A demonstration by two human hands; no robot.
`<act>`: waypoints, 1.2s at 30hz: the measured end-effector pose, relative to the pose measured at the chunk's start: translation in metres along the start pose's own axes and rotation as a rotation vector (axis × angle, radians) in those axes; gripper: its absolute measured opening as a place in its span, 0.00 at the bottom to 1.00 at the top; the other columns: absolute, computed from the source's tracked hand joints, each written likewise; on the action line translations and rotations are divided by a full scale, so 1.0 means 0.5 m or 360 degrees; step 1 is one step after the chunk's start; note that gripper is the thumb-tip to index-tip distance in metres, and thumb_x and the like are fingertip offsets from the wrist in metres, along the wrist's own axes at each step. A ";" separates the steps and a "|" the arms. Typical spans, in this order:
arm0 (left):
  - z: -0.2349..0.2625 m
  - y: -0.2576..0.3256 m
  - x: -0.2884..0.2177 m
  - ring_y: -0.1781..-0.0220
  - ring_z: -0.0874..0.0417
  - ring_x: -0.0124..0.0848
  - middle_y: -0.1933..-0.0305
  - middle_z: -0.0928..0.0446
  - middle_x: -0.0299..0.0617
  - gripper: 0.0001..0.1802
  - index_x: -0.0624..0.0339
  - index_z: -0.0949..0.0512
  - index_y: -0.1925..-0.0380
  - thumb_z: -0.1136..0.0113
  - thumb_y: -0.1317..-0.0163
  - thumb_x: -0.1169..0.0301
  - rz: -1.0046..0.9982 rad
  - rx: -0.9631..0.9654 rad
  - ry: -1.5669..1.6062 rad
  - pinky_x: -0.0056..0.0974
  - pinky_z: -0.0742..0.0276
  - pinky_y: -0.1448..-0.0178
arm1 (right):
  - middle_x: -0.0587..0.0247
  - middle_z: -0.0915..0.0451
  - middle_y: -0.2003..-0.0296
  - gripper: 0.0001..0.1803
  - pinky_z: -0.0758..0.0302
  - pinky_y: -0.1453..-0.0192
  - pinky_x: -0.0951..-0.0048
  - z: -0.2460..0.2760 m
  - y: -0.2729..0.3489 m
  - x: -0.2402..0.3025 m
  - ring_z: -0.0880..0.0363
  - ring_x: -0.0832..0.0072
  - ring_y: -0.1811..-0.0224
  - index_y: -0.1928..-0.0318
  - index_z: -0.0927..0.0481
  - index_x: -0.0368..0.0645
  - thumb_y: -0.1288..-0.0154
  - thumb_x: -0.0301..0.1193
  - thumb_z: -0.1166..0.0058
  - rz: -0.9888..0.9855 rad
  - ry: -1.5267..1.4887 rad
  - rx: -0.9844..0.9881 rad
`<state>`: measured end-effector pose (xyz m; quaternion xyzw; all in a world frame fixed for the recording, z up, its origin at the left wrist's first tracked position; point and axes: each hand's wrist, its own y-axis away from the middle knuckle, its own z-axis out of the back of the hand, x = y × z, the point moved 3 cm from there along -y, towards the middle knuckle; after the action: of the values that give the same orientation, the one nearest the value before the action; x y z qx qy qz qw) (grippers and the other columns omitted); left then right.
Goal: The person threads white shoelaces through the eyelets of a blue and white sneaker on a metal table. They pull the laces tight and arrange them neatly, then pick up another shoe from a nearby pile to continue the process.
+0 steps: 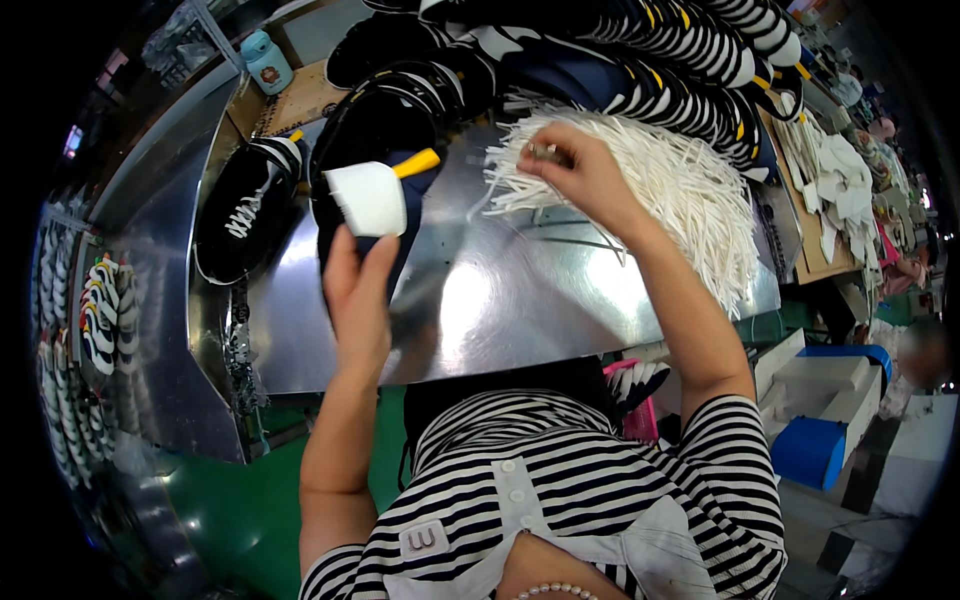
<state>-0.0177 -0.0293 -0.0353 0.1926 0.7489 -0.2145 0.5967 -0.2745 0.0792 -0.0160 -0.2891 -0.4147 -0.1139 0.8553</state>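
Observation:
My left hand (358,295) grips a dark navy shoe upper (400,170) with a white tongue panel and a yellow tab, holding it over the shiny metal table (500,300). My right hand (585,175) reaches into a big bundle of white shoelaces (690,190) at the back right of the table, its fingers pinched on the lace ends. A finished black shoe with white lacing (245,210) lies to the left of the held upper.
A row of dark shoe uppers with white stripes (680,50) is stacked along the table's far edge. A teal bottle (266,60) stands on a wooden board at the back left. White cut pieces (835,180) lie right; blue bins (810,450) stand lower right.

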 end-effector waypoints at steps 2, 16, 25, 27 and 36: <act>0.000 0.061 -0.088 0.41 0.23 0.33 0.45 0.23 0.47 0.23 0.68 0.31 0.38 0.46 0.32 0.73 0.0055 0.0053 0.0495 0.37 0.32 0.32 | 0.77 0.28 0.74 0.07 0.37 0.68 0.81 0.040 -0.013 0.040 0.36 0.87 0.72 0.63 0.20 0.40 0.34 0.31 0.37 -0.0230 -0.0053 0.0172; 0.111 0.129 0.128 0.48 0.23 0.33 0.46 0.25 0.43 0.23 0.62 0.33 0.37 0.45 0.28 0.67 0.0865 0.0082 0.0413 0.39 0.26 0.41 | 0.81 0.34 0.79 0.07 0.48 0.76 0.85 0.117 -0.046 0.133 0.41 0.92 0.79 0.63 0.20 0.44 0.33 0.33 0.37 -0.0186 -0.0457 0.0088; 0.042 0.107 -0.023 0.42 0.26 0.48 0.42 0.26 0.53 0.24 0.67 0.29 0.40 0.39 0.36 0.75 -0.1123 0.0284 -0.1951 0.46 0.32 0.41 | 0.76 0.23 0.73 0.11 0.44 0.78 0.86 0.310 0.123 0.291 0.41 0.93 0.81 0.51 0.19 0.45 0.30 0.34 0.42 0.0280 -0.0470 -0.0673; 0.038 0.085 -0.016 0.43 0.26 0.49 0.45 0.25 0.53 0.22 0.66 0.26 0.44 0.37 0.38 0.74 -0.1005 0.0357 -0.2028 0.47 0.32 0.41 | 0.74 0.22 0.73 0.11 0.44 0.78 0.85 0.240 0.170 0.225 0.40 0.92 0.81 0.52 0.19 0.44 0.30 0.34 0.42 0.0044 -0.0562 -0.0719; 0.010 -0.063 0.030 0.68 0.16 0.44 0.71 0.18 0.54 0.34 0.70 0.20 0.61 0.45 0.33 0.42 0.0481 0.1209 -0.1911 0.45 0.22 0.61 | 0.69 0.18 0.73 0.09 0.43 0.80 0.84 -0.201 0.240 0.001 0.37 0.89 0.83 0.55 0.20 0.41 0.31 0.32 0.41 -0.1205 -0.1091 -0.0066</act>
<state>-0.0341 -0.0577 -0.0483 0.3370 0.1311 -0.4438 0.8200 -0.1571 0.1168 -0.1128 -0.1562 -0.7448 -0.3225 0.5629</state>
